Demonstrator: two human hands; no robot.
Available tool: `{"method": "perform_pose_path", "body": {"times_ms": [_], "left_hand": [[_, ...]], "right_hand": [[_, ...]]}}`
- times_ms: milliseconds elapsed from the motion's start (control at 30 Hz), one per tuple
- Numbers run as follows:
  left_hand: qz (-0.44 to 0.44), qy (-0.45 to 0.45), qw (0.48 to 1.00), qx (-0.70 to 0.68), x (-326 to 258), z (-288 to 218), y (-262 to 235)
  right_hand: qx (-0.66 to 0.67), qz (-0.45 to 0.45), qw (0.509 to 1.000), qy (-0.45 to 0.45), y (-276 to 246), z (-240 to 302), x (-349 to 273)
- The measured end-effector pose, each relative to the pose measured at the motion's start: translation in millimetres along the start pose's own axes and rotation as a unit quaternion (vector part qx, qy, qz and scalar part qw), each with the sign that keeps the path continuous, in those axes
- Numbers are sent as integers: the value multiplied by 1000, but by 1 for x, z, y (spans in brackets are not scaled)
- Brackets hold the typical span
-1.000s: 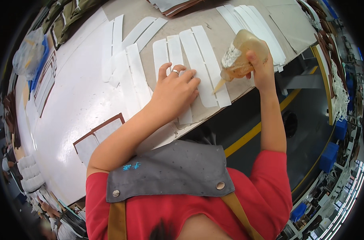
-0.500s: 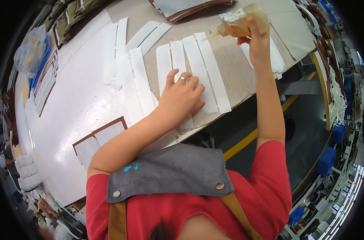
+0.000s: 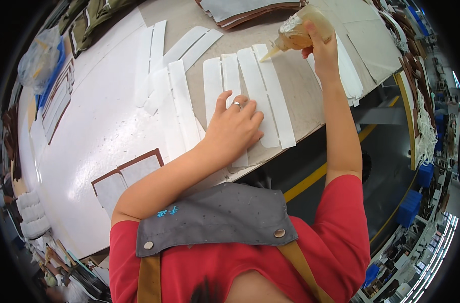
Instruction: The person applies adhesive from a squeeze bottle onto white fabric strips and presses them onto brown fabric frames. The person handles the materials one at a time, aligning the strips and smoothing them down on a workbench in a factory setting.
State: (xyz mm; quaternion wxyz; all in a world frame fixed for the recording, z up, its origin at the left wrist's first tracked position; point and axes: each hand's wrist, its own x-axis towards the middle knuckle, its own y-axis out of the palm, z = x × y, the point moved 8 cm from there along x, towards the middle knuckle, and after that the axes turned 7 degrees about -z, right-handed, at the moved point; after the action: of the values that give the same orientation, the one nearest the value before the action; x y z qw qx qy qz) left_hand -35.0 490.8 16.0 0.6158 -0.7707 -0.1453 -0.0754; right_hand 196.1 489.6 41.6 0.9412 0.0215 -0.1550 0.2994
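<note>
My right hand (image 3: 321, 50) is wrapped round a translucent squeeze bottle (image 3: 294, 34) holding yellowish liquid. The bottle is tilted, and its pointed nozzle reaches down to the far end of a slotted white panel (image 3: 265, 96); I cannot tell whether the tip touches it. My left hand (image 3: 235, 123) rests with fingers apart on the near part of another slotted white panel (image 3: 222, 78), partly covering it. Its fingertips also lie against the edge of the first panel. A ring shows on one finger.
More white panels (image 3: 177, 101) overlap to the left. A stack of brown-edged sheets (image 3: 250, 10) lies at the far side, and white pieces (image 3: 348, 76) lie beyond my right forearm. A brown-bordered panel (image 3: 139, 166) is near my left elbow. The table edge (image 3: 275, 151) runs diagonally nearby.
The bottle has shifted slightly left and nearer, so its nozzle sits further over the panel's far end. My left hand stays on the panels. The whole view has shifted a little.
</note>
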Motion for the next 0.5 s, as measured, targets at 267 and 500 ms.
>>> {"method": "perform_pose_path", "body": {"times_ms": [267,500], "left_hand": [[-43,15,999,6,0,-3,-3],[-4,-1,1000,18,0,-3,-2]], "right_hand": [[-12,34,997,68,-32,2,-55],[-18,115,993,-5,-39,47,-107]]}}
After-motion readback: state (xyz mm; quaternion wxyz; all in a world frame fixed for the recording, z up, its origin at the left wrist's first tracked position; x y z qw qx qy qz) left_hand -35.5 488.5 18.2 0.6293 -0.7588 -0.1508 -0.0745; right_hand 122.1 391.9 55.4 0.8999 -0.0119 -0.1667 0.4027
